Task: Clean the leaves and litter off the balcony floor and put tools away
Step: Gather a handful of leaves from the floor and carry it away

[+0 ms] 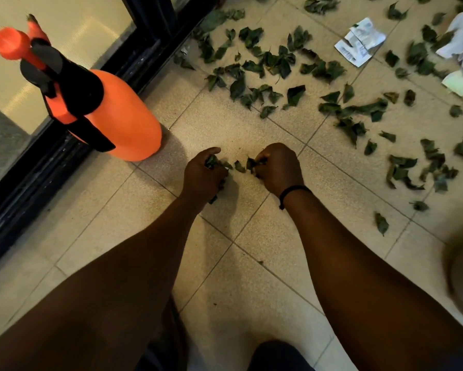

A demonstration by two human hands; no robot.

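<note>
Head view, looking down at the tiled floor point(251, 277): both hands are curled round small bunches of green leaves, the left hand point(202, 175) and right hand point(278, 170) just apart, with a loose leaf point(239, 166) lying between them. The main scatter of leaves point(278, 62) lies ahead and to the right, nearer the right hand, along with a crumpled paper scrap point(360, 41). An orange pump sprayer point(112, 113) stands to the left by the door frame point(134, 68).

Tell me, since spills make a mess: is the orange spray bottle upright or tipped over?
Upright. The spray bottle stands on its base on the tiled floor beside the door frame, pump handle on top.
</note>
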